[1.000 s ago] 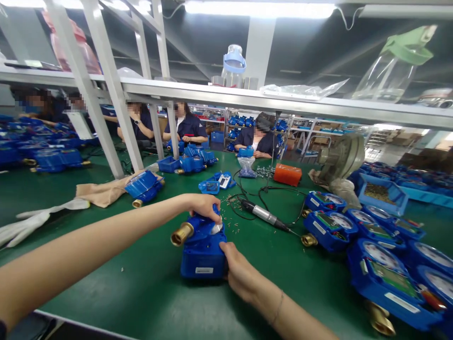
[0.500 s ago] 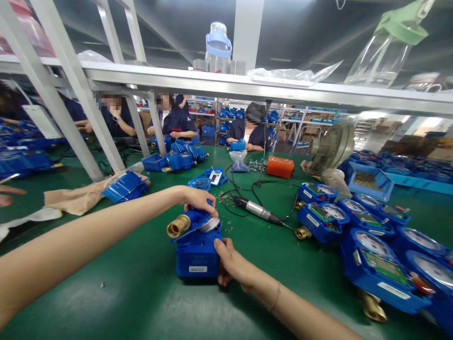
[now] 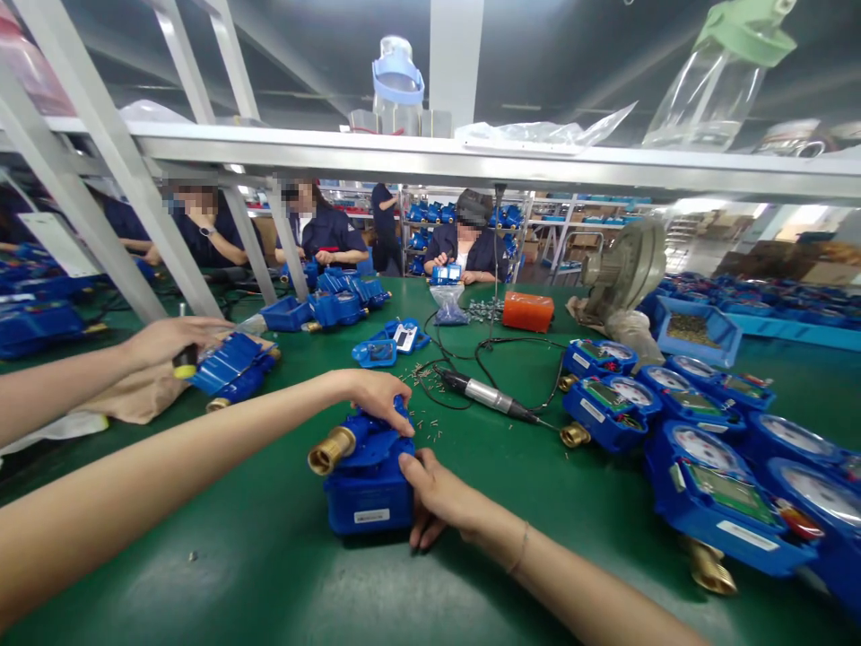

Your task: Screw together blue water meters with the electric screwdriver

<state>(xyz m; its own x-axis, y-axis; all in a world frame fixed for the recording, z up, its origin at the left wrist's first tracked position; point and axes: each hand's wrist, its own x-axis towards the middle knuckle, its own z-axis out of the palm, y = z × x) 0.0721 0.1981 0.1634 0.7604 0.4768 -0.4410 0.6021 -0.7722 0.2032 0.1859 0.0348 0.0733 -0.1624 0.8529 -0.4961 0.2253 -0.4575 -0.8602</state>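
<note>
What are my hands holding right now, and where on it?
A blue meter housing with a brass fitting: your left hand grips its far upper part, your right hand its near right side.

head-worn view, facing forward, down at hands (image 3: 407, 458)

Even light leaves soft glare on the table (image 3: 282, 574), with edges stretched.

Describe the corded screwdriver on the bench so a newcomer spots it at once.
Find the green bench, then the open blue meters at right. The screwdriver lies just left of them, nearer than the orange box. Among blocky meters and loose screws, it alone is long and slim, silver-bodied with black ends.
</note>
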